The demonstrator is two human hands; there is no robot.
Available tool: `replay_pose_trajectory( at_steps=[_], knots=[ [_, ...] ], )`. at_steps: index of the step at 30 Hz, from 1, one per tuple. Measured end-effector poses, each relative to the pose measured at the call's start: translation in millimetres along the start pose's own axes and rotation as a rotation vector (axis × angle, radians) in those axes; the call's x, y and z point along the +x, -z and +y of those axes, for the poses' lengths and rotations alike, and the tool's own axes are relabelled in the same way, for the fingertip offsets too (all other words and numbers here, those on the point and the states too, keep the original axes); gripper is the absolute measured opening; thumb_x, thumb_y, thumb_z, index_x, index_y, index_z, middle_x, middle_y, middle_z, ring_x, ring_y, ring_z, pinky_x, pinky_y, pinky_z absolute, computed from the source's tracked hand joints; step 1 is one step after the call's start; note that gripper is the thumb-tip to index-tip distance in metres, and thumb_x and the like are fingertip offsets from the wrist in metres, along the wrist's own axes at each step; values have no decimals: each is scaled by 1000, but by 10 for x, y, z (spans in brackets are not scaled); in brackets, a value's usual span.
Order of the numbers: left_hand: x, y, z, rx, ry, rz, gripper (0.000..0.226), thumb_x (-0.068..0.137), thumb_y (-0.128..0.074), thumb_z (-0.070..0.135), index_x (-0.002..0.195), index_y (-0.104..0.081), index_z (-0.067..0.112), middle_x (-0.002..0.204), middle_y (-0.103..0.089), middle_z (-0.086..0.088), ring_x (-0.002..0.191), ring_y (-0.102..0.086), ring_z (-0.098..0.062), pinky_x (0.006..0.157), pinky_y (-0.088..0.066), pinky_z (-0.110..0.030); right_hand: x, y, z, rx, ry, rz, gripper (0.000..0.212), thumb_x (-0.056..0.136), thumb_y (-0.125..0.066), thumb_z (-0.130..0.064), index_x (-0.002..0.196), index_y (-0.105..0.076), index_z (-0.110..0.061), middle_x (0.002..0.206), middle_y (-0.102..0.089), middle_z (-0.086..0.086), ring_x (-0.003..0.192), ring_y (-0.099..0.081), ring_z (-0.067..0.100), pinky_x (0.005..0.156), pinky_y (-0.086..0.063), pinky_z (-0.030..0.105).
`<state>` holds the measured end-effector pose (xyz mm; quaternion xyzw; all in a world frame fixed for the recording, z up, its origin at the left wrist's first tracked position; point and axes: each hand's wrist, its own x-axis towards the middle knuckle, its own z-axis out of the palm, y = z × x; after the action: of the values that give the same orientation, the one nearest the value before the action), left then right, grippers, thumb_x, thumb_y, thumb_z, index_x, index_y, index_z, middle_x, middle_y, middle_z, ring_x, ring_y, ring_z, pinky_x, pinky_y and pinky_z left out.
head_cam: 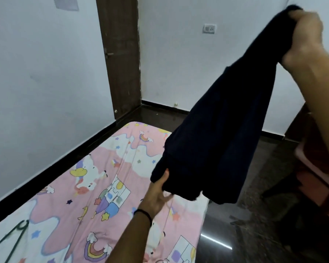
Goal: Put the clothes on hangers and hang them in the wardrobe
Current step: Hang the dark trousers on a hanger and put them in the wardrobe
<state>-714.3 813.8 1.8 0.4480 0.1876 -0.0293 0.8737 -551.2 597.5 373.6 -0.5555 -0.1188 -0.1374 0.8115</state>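
The dark garment point(222, 133) is hanging at right of frame, the right hand point(304, 33) gripping its top at upper right, the left hand point(160, 194) pinching its lower edge, probably spreading it for the green hanger point(10, 238) lying lower left on the bed point(68, 205).

Your right hand point(304, 37) is raised high at the upper right of the view, its fingers curled tight over the top edge of the dark garment point(222, 133), with the forearm running down and out past the right edge. Your left hand point(158, 194) sits much lower, near the middle, reaching up and forward from the bottom of the view. Its thumb and fingers pinch the garment's lower corner. A black band point(143, 214) circles your left wrist. Both arms are bare, and the two hands are well apart.
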Motion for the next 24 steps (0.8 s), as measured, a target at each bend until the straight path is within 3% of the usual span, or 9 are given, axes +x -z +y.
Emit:
replay_pose_trajectory(
  at_steps=[4,6,8,10,13,15,19,22,24],
  knots=[
    [31,-50,683,143,-294,108,41,82,-73,23,122,-63,21,118,-69,0,109,-65,-18,83,-51,-33,-70,560,87,-286,5,147,11,91,-52,-15,86,-63,-16,81,-63,-1,62,-67,4,63,-54,23],
    [-1,-222,1076,257,-417,142,39,81,-75,14,118,-63,13,112,-71,-6,103,-67,-22,81,-54,-30,-94,895,290,-551,-12,139,17,92,-51,-12,101,-64,-9,84,-63,4,64,-65,6,56,-52,22],
    [-55,-482,1435,448,-535,139,39,79,-77,13,115,-61,8,109,-71,-7,103,-67,-22,84,-55,-30,-137,1195,578,-833,-69,86,27,92,-50,-12,113,-63,-3,100,-64,21,78,-64,21,65,-54,33],
    [-120,-814,1713,613,-613,104,42,78,-78,17,115,-59,8,110,-69,-6,103,-66,-20,91,-53,-33,-241,1393,888,-1038,-219,20,24,89,-52,-13,109,-63,-5,102,-62,29,80,-60,35,69,-54,42],
    [-276,-1334,1965,702,-628,60,52,78,-76,20,124,-54,11,122,-62,-3,107,-61,-18,96,-49,-33,-585,1349,1233,-1212,-369,-213,32,90,-56,0,122,-55,1,99,-60,24,83,-55,28,73,-44,31],
    [-352,-1638,2052,720,-639,65,51,78,-75,18,124,-54,13,121,-61,-1,106,-59,-16,96,-48,-33,-956,1143,1358,-1173,-150,-382,46,88,-65,-6,131,-49,-1,124,-56,21,111,-53,26,92,-37,27],
    [-460,-2074,1997,895,-629,72,46,59,-76,30,99,-64,10,99,-69,-4,93,-66,-21,88,-55,-38,-1985,521,1269,-938,330,-437,91,72,-66,-63,145,-28,-24,150,-29,4,137,-30,12,112,-24,29],
    [-514,-2288,1895,1006,-586,65,40,64,-76,31,94,-66,7,91,-70,-8,86,-67,-23,72,-55,-33,-2344,248,1333,-1092,368,-304,122,58,-69,-73,150,4,-38,160,10,1,148,-3,24,117,-13,47],
    [-563,-2419,1875,1050,-556,46,27,75,-75,26,87,-63,5,84,-65,-7,73,-62,-18,53,-44,-22,-2388,149,1410,-1174,448,-103,125,61,-74,-65,151,6,-32,160,14,8,148,1,32,114,-14,57]
  ],
)
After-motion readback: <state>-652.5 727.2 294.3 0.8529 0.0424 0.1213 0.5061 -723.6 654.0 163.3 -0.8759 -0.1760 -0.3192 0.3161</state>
